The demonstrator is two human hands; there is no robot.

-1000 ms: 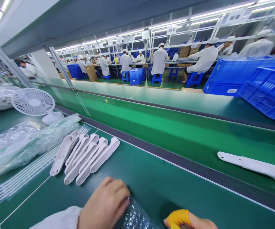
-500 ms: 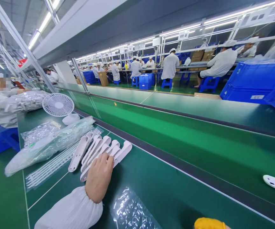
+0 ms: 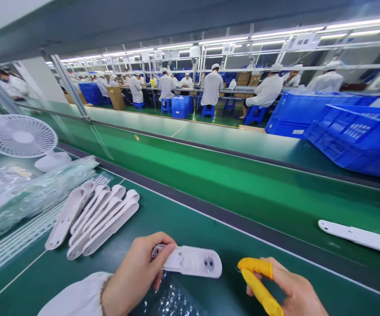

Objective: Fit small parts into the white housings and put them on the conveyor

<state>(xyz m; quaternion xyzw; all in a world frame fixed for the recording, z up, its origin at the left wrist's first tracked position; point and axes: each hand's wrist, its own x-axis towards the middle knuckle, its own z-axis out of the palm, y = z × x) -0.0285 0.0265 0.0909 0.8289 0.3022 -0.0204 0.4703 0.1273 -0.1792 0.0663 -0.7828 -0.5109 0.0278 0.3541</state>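
Note:
My left hand (image 3: 134, 270) grips one end of a long white plastic housing (image 3: 191, 262), its hollow inner face up, with two dark round spots near the free end. To the right of it, my right hand (image 3: 288, 285) wears yellow finger cots on thumb and forefinger. Their tips pinch a small clear piece, too small to make out well. Beneath my left hand lies a clear bag (image 3: 177, 298) of small shiny round pieces, partly hidden. Several similar white housings (image 3: 106, 221) with curled ends lie side by side to the left.
A white fan (image 3: 23, 137) stands at the left behind clear plastic bags (image 3: 45, 193) and thin strips. Another white part (image 3: 357, 235) lies on the green conveyor belt (image 3: 226, 175) at right. Blue crates (image 3: 351, 136) and seated workers are beyond.
My left hand has moved right from the row of housings, bringing one with it. My right hand has come up into view, pinching a small piece. The view has turned right.

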